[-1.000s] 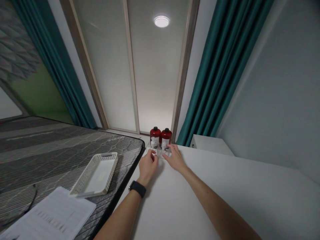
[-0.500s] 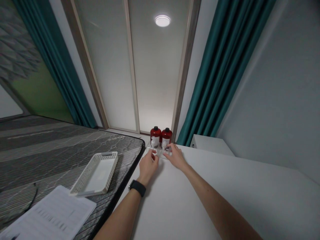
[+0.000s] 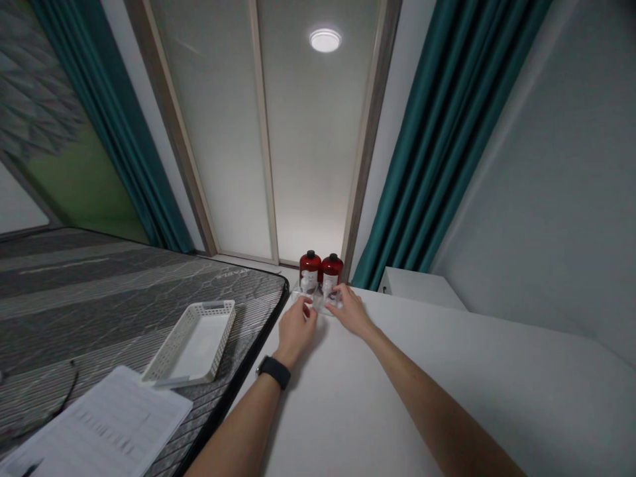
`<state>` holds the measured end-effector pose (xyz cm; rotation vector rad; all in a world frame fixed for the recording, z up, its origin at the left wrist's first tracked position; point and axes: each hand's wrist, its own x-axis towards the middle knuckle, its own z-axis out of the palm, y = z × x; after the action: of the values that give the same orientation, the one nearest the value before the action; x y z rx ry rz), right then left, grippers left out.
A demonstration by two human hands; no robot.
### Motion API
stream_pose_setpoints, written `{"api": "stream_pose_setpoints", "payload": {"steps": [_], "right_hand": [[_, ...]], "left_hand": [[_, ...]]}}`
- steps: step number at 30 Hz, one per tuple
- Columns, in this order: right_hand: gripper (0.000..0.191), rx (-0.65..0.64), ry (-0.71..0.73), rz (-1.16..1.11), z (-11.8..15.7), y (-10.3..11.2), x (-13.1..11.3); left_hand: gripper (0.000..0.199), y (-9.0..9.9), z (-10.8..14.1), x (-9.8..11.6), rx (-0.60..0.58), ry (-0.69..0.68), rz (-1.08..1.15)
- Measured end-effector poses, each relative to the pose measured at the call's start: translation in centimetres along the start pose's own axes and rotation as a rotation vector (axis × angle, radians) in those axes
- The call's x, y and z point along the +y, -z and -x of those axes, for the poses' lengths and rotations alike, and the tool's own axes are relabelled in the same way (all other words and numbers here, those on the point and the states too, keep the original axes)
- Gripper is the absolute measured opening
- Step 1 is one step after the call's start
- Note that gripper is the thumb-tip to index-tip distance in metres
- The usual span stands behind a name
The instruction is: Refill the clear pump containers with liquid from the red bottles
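Two small clear bottles with white tops, a left one [image 3: 305, 285] and a right one [image 3: 328, 289], stand side by side at the far end of the white table. My left hand [image 3: 297, 326] has its fingers curled at the base of the left bottle. My right hand [image 3: 352, 311] has thumb and fingers around the right side of the other bottle. Under them a clear tray [image 3: 322, 310] partly shows. Right behind stand two red bottles with black caps, a left one [image 3: 311, 262] and a right one [image 3: 332, 265]. The fingertips are small and partly hidden.
The white table [image 3: 377, 397] borders a grey mattress [image 3: 248, 278] on the left. On the mattress lie a white perforated basket [image 3: 221, 351] and printed papers [image 3: 99, 424]. A white cabinet [image 3: 422, 285] and a teal curtain [image 3: 432, 165] stand beyond the table, beside frosted sliding doors [image 3: 313, 146].
The view has shifted very slightly. Both hands stay at the small bottles, with hardly any movement of the fingers.
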<state>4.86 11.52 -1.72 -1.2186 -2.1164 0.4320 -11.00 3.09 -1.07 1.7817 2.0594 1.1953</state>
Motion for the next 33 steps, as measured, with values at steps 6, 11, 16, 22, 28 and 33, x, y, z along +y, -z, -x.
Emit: {"api": "stream_pose_setpoints", "payload": {"steps": [6, 11, 16, 22, 28, 33], "right_hand": [[0.037, -0.029, -0.011, 0.013, 1.0, 1.3, -0.6], [0.035, -0.065, -0.007, 0.031, 3.7, 3.9, -0.5], [0.034, -0.088, 0.000, 0.024, 8.1, 6.8, -0.5], [0.035, -0.134, -0.030, -0.016, 13.0, 9.3, -0.3], [0.042, -0.217, 0.005, -0.095, 14.5, 11.4, -0.1], [0.056, -0.341, 0.092, -0.241, 13.1, 12.4, 0.5]], "left_hand": [[0.027, -0.2, 0.2, 0.4, -0.034, -0.086, 0.088], [0.040, -0.1, 0.6, 1.1, -0.088, -0.207, 0.178], [0.048, -0.2, 2.0, 2.6, -0.323, -0.430, 0.277], [0.051, -0.3, 3.9, 4.4, -0.523, -0.572, 0.324], [0.043, 0.8, 4.0, 5.6, -0.642, -0.572, 0.358], [0.039, 2.0, 3.0, 4.6, -0.586, -0.574, 0.237]]}}
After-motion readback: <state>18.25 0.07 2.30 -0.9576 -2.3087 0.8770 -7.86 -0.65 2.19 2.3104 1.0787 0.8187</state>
